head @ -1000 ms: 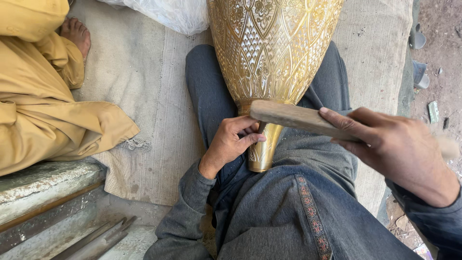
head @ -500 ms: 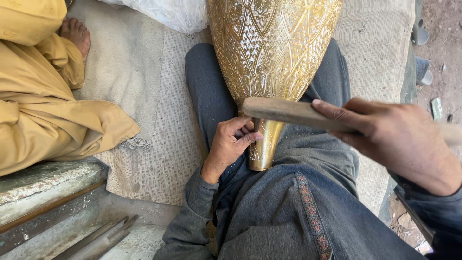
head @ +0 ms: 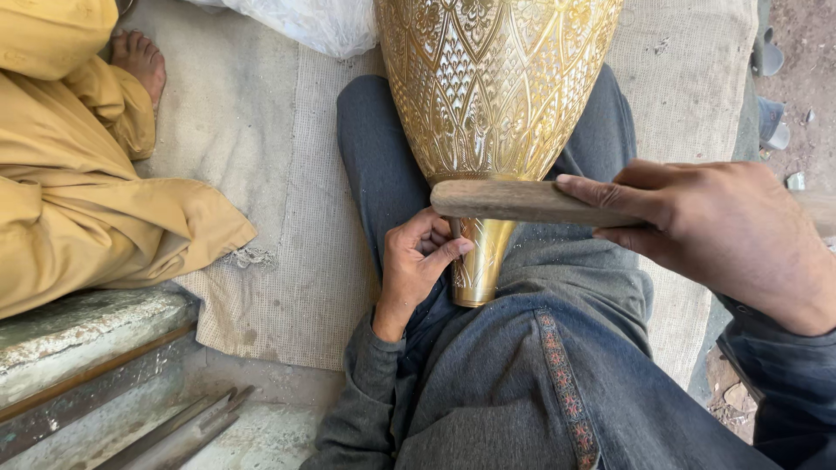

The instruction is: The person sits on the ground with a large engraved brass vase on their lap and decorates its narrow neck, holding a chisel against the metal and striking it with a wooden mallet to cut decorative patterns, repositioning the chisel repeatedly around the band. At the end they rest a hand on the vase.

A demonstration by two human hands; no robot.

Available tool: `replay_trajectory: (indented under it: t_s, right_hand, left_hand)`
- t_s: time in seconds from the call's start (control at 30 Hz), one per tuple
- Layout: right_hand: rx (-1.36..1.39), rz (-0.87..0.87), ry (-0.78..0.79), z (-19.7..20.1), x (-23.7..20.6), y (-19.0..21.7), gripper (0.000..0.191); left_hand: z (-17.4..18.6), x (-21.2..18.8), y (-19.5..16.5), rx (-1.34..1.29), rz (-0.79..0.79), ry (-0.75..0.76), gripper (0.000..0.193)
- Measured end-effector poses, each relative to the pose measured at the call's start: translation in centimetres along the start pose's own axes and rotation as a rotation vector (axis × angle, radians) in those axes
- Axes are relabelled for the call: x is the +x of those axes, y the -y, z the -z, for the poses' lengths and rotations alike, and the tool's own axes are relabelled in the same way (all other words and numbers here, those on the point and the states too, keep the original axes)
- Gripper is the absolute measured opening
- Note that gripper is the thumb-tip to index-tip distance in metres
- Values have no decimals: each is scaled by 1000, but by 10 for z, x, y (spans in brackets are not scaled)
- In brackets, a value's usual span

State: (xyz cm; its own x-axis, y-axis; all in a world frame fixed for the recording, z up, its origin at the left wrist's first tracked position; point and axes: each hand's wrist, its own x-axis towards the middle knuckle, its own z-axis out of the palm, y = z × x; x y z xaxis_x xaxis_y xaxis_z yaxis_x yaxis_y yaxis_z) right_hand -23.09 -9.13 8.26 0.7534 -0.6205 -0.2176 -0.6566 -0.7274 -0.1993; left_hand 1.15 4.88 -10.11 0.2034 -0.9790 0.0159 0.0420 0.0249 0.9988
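1. Left hand [head: 416, 261]: fingers curled into a loose pinch, thumb forward, wrist bent, grey sleeve at forearm.
2. Right hand [head: 718, 231]: closed in a grip, index finger extended, knuckles up.

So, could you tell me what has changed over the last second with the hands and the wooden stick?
The right hand has lifted the wooden stick slightly, from the brass vase's narrow neck up to where the body begins to widen. The left hand has stayed at the neck, fingers curled against it. The vase and the person in yellow have not moved.
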Motion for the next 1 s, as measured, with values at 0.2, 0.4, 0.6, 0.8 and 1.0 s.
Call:
replay_trajectory:
  t_s: [0.2, 0.4, 0.6, 0.8, 1.0]
  right_hand:
    - [5, -73, -152, -40, -1, -8, 80]
    - [-54, -40, -249, -68, 4, -21, 73]
    - [-106, 30, -292, -52, 16, -13, 71]
    - [70, 155, -310, -21, 27, 4, 72]
    - [-207, 325, -280, 10, 39, 28, 45]
  left_hand:
    - [-6, -5, -4, -244, -9, -299, 40]
    - [-31, -8, -15, -160, -34, -301, 37]
    - [-41, -10, -21, 63, -72, -329, 39]
    - [-38, -10, -13, 63, -121, -329, 40]
    - [-35, -9, -8, 138, -73, -326, 36]
